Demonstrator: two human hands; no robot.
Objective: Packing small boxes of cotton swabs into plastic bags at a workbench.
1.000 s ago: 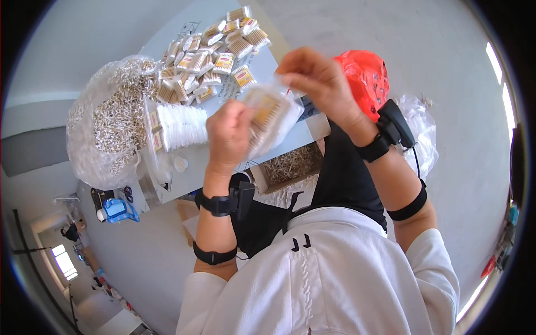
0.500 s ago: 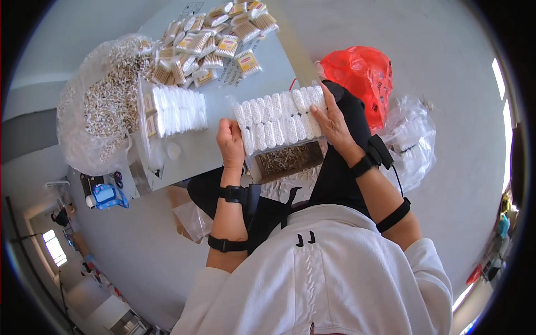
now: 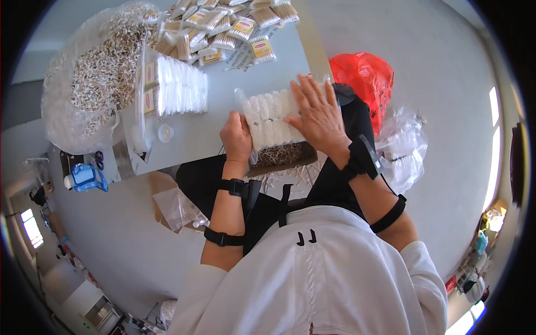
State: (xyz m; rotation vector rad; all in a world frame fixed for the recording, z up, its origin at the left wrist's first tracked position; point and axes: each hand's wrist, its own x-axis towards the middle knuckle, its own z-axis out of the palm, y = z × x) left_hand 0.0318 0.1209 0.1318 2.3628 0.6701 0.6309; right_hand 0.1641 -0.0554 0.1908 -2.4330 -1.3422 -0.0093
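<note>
Above my lap is a clear bag of cotton swab packs [image 3: 271,120], its white tips facing up in two rows. My left hand [image 3: 237,137] is closed on the bag's left end. Across its right part lies my right hand [image 3: 319,114], palm down with fingers spread, hiding the packs beneath. A similar bag of swab packs [image 3: 181,86] stands on the table to the left. Below the held bag, loose swabs fill an open cardboard box [image 3: 287,166].
Small swab packs [image 3: 223,28] lie heaped on the table [image 3: 192,142]. A large clear sack of loose swabs [image 3: 95,84] sits at the left. Red [image 3: 363,84] and clear plastic bags [image 3: 403,151] are at the right. A blue-covered bottle [image 3: 86,177] and scissors [image 3: 99,159] lie at the far left.
My right hand has shifted from gripping the bag's right end to lying flat over its top with spread fingers. My left hand stays on the left end. The whole view has shifted slightly.
</note>
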